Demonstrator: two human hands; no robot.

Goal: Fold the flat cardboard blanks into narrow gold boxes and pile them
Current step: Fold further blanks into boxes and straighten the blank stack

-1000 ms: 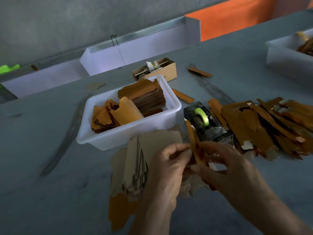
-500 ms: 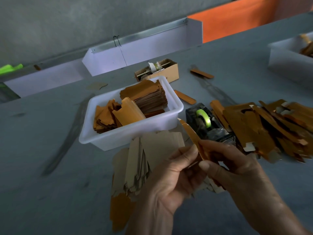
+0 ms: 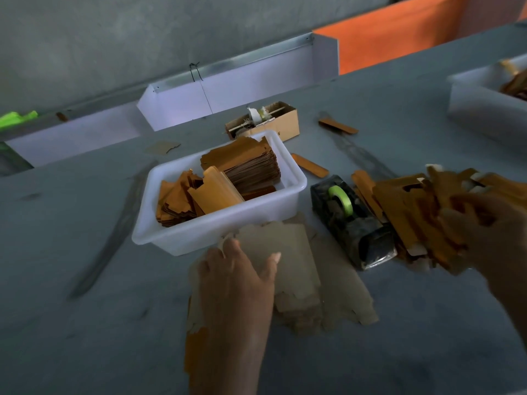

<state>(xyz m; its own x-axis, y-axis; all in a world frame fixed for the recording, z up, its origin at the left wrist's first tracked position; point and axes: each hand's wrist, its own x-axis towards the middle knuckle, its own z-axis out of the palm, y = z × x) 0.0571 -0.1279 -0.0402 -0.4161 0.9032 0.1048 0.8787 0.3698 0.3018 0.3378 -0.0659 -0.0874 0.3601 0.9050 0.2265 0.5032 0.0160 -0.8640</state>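
Nearest the camera, the left hand (image 3: 236, 269) is laid flat, fingers extended, on a spread of flat grey-brown cardboard blanks (image 3: 299, 269) lying back-side up on the grey table (image 3: 85, 323); a gold face is seen at the spread's near-left edge. The right hand (image 3: 490, 232) is held off to the right over the pile of folded narrow gold boxes (image 3: 410, 206), touching or just above it; it is motion-blurred, and its grip cannot be told. The two hands are well apart.

Between them a black tape dispenser with a green tape roll (image 3: 346, 215) is set, just beside the pile's left edge. Just beyond the left hand a white plastic tub (image 3: 216, 235) is placed, holding stacked gold blanks (image 3: 242, 169). Two loose gold strips are seen past the tub: the nearer strip (image 3: 309, 165) and the farther strip (image 3: 338, 126). Behind the tub a small open brown cardboard box (image 3: 273, 121) is noted. At far right, part of a second white tub (image 3: 482, 104) is seen.
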